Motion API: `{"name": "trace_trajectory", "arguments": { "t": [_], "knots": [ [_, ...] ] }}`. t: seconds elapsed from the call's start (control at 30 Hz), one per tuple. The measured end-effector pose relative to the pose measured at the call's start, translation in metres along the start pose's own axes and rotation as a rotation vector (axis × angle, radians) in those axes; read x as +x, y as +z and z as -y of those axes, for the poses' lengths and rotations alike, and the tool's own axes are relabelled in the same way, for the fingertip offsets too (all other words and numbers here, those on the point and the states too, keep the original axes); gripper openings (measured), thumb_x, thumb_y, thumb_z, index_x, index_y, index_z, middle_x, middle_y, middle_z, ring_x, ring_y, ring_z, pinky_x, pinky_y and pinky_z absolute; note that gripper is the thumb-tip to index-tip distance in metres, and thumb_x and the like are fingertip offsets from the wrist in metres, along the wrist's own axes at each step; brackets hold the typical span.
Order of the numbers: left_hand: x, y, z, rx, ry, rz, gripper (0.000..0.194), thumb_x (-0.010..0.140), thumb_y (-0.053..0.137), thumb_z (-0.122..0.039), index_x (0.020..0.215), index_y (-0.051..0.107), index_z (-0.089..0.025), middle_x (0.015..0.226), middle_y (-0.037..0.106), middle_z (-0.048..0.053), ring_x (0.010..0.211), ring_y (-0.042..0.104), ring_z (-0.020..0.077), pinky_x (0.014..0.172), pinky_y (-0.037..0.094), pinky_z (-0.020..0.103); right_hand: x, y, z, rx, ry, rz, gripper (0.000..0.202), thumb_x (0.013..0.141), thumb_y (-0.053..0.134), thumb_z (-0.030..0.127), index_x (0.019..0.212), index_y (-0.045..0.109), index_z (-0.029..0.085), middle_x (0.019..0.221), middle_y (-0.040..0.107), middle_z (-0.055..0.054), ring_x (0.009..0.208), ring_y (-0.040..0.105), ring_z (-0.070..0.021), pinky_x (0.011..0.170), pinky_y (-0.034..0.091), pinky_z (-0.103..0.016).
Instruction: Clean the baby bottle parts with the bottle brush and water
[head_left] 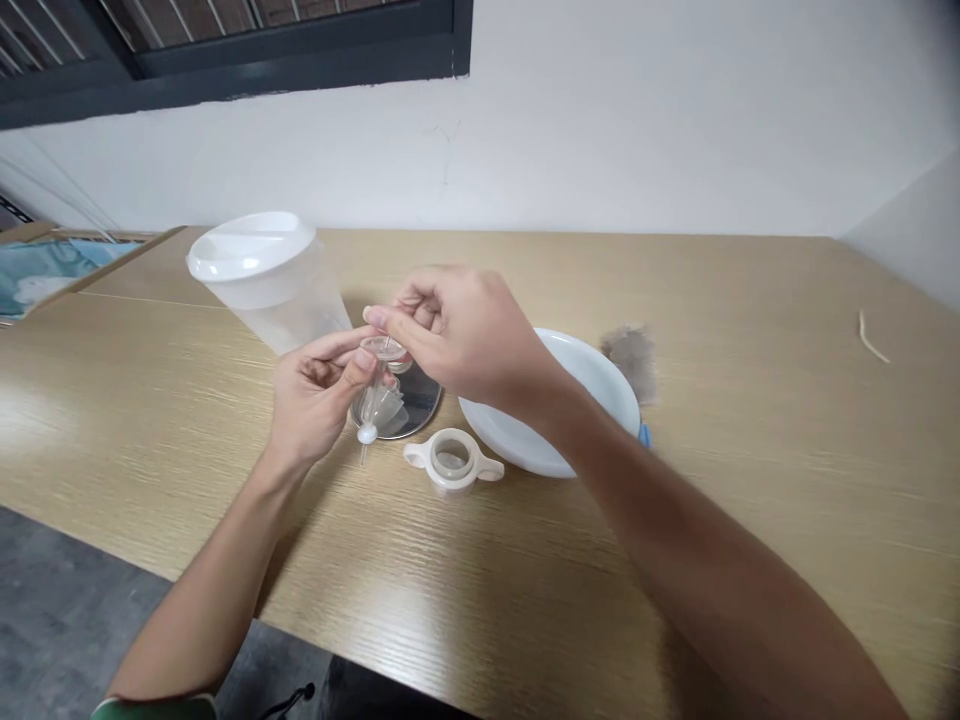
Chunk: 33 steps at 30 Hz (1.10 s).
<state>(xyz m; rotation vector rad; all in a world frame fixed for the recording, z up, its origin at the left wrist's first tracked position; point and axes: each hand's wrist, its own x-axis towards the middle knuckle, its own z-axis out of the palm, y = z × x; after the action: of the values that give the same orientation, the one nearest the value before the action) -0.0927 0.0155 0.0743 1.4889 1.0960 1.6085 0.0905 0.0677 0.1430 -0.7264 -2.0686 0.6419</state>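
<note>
Forearms low in frame | left hand (315, 395) fingers pinching clear nipple part (380, 400) above tabletop (675, 560), beside steel disc (405, 405) | right hand (457, 335) fingers nipping its top rim | best kept upright, turned gently, grip light | handled collar (453, 462) and white bowl (555, 410) near.

Both forearms are bare to the lower edge of the frame. A green sleeve edge (154, 708) shows at lower left.

Open tabletop (787, 420) right; jug (270, 280), bowl (592, 385), handled ring (453, 461) crowd the middle.
</note>
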Motion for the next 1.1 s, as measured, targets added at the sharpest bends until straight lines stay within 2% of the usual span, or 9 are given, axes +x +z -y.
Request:
{"name": "trace_trajectory", "arguments": {
  "t": [0.17, 0.3, 0.5, 0.6, 0.73, 0.87, 1.0, 1.1],
  "knots": [
    [0.000, 0.000, 0.002, -0.044, -0.018, 0.038, 0.033, 0.087, 0.083, -0.046, 0.112, 0.083, -0.025, 0.090, 0.083, 0.006, 0.067, 0.074, 0.0156, 0.068, 0.062, 0.029, 0.000, -0.004, -0.001, -0.001, -0.036, -0.028, 0.032, 0.097, 0.066, 0.028, 0.067, 0.059, 0.020, 0.057, 0.050, 0.003, 0.059, 0.043, -0.0110, 0.058, 0.031, -0.029],
    [-0.002, 0.002, -0.002, -0.039, -0.053, 0.101, 0.030, 0.089, 0.081, -0.044, 0.114, 0.083, -0.026, 0.095, 0.084, 0.007, 0.071, 0.076, 0.0172, 0.072, 0.063, 0.031, 0.000, -0.006, -0.003, -0.026, -0.023, -0.089, 0.033, 0.098, 0.064, 0.028, 0.067, 0.052, 0.021, 0.059, 0.049, 0.002, 0.062, 0.044, -0.0119, 0.061, 0.032, -0.030],
    [-0.005, 0.003, -0.008, -0.085, -0.059, 0.199, 0.024, 0.089, 0.082, -0.027, 0.113, 0.082, -0.027, 0.102, 0.084, 0.006, 0.088, 0.080, 0.0197, 0.078, 0.066, 0.027, -0.002, -0.004, -0.002, -0.082, -0.006, -0.175, 0.028, 0.102, 0.055, 0.028, 0.076, 0.047, 0.023, 0.062, 0.043, 0.004, 0.062, 0.042, -0.0122, 0.063, 0.028, -0.030],
    [-0.005, 0.001, -0.009, -0.078, -0.058, 0.240, 0.026, 0.089, 0.082, -0.021, 0.114, 0.082, -0.026, 0.104, 0.084, 0.006, 0.094, 0.080, 0.0203, 0.081, 0.066, 0.026, -0.003, -0.006, 0.001, -0.105, -0.008, -0.219, 0.031, 0.105, 0.051, 0.030, 0.076, 0.039, 0.024, 0.062, 0.040, 0.005, 0.059, 0.037, -0.0115, 0.062, 0.027, -0.030],
    [-0.005, -0.001, -0.014, -0.010, -0.034, 0.229, 0.027, 0.087, 0.083, -0.021, 0.113, 0.081, -0.025, 0.104, 0.084, 0.007, 0.094, 0.079, 0.0186, 0.080, 0.064, 0.022, -0.001, -0.012, 0.004, -0.118, -0.046, -0.307, 0.036, 0.105, 0.052, 0.027, 0.076, 0.032, 0.026, 0.060, 0.036, 0.007, 0.057, 0.034, -0.0111, 0.062, 0.028, -0.030],
    [-0.004, 0.002, -0.020, 0.080, 0.052, 0.178, 0.029, 0.081, 0.086, -0.018, 0.109, 0.082, -0.024, 0.096, 0.083, 0.005, 0.084, 0.077, 0.0156, 0.074, 0.062, 0.021, -0.001, -0.013, 0.007, -0.104, -0.120, -0.395, 0.036, 0.107, 0.052, 0.024, 0.076, 0.032, 0.026, 0.061, 0.034, 0.008, 0.056, 0.037, -0.0097, 0.063, 0.033, -0.027],
    [-0.002, 0.005, -0.025, 0.141, 0.128, 0.162, 0.031, 0.077, 0.085, -0.012, 0.105, 0.082, -0.022, 0.090, 0.082, 0.005, 0.073, 0.072, 0.0137, 0.063, 0.057, 0.021, -0.001, -0.012, 0.010, -0.062, -0.126, -0.434, 0.033, 0.107, 0.052, 0.026, 0.078, 0.036, 0.025, 0.063, 0.047, 0.006, 0.056, 0.046, -0.0100, 0.061, 0.037, -0.028],
    [-0.003, 0.006, -0.024, 0.203, 0.160, 0.144, 0.034, 0.072, 0.085, -0.008, 0.103, 0.081, -0.021, 0.093, 0.082, 0.005, 0.076, 0.072, 0.0141, 0.064, 0.055, 0.022, -0.001, -0.012, 0.010, 0.019, -0.102, -0.421, 0.029, 0.109, 0.050, 0.031, 0.082, 0.039, 0.026, 0.070, 0.059, 0.002, 0.058, 0.055, -0.0122, 0.059, 0.040, -0.029]
  ]
}}
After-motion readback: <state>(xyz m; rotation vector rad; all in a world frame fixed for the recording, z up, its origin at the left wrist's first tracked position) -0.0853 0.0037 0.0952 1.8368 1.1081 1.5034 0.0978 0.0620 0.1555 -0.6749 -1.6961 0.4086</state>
